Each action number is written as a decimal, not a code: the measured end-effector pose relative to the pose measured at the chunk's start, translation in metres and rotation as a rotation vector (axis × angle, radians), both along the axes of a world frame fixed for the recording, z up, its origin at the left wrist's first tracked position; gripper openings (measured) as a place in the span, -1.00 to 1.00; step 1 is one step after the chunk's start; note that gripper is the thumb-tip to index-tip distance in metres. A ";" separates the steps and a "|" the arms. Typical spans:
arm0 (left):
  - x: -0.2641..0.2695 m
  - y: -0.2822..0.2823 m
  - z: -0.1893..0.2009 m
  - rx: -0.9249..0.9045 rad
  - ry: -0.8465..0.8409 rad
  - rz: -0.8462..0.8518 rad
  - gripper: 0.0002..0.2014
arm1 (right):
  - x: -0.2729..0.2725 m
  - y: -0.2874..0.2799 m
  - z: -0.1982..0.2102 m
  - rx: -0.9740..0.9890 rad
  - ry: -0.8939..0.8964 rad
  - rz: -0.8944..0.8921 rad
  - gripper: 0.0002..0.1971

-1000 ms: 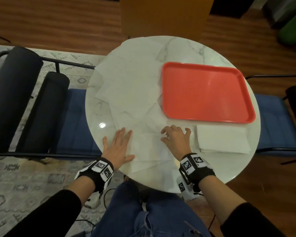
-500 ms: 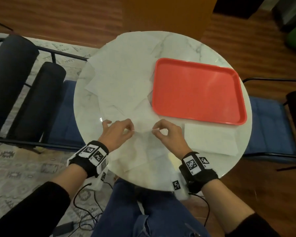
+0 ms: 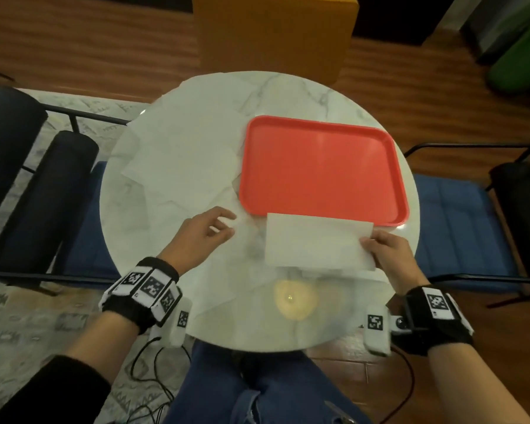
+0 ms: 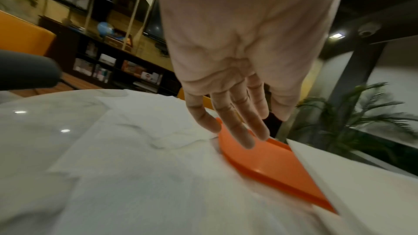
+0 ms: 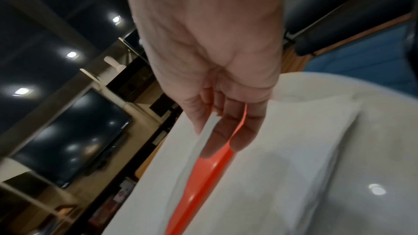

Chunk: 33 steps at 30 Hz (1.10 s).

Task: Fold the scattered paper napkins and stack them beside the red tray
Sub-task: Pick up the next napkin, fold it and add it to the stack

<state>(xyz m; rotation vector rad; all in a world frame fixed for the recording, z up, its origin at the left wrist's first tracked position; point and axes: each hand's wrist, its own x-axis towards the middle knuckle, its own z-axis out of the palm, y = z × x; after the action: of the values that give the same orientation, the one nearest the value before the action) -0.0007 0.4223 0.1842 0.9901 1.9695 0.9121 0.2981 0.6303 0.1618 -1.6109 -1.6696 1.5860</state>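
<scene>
My right hand (image 3: 369, 244) pinches the right end of a folded white napkin (image 3: 315, 243), thumb on top and fingers beneath, as the right wrist view shows (image 5: 217, 128). The napkin hangs just above a stack of folded napkins (image 3: 306, 272) at the red tray's (image 3: 318, 169) near edge and overlaps that edge. To the left, my left hand (image 3: 224, 224) hovers with relaxed fingers over an unfolded napkin (image 3: 245, 240) and holds nothing. Several loose napkins (image 3: 178, 160) overlap on the table's left half.
The round marble table (image 3: 288, 319) has a bare strip at its near edge. Blue-cushioned chairs (image 3: 453, 215) stand at left and right, an orange chair (image 3: 273, 35) beyond the far edge. My knees are under the near rim.
Both hands were working a napkin at the table's front. Now my right hand has carried the folded napkin right, over the stack; my left hand has let go.
</scene>
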 end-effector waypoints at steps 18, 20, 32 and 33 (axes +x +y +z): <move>-0.006 -0.262 -0.126 -0.553 -0.164 0.628 -0.89 | -0.096 -0.043 -0.018 0.489 -0.383 0.405 -0.81; -0.001 -0.276 -0.137 -0.653 -0.230 0.627 -0.93 | -0.131 -0.067 -0.025 0.422 -0.398 0.524 -0.80; -0.057 -0.245 -0.097 -0.503 -0.122 0.384 -0.89 | -0.181 -0.108 -0.041 0.225 -0.545 0.448 -0.87; -0.066 -0.227 -0.085 -0.430 -0.077 0.342 -0.89 | -0.180 -0.106 -0.033 0.203 -0.475 0.430 -0.92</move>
<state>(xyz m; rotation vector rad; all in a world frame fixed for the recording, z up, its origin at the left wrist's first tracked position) -0.0666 0.1952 0.0996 0.3774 2.1803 0.6455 0.1185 0.5238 0.1288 -1.6901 -2.4741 1.1952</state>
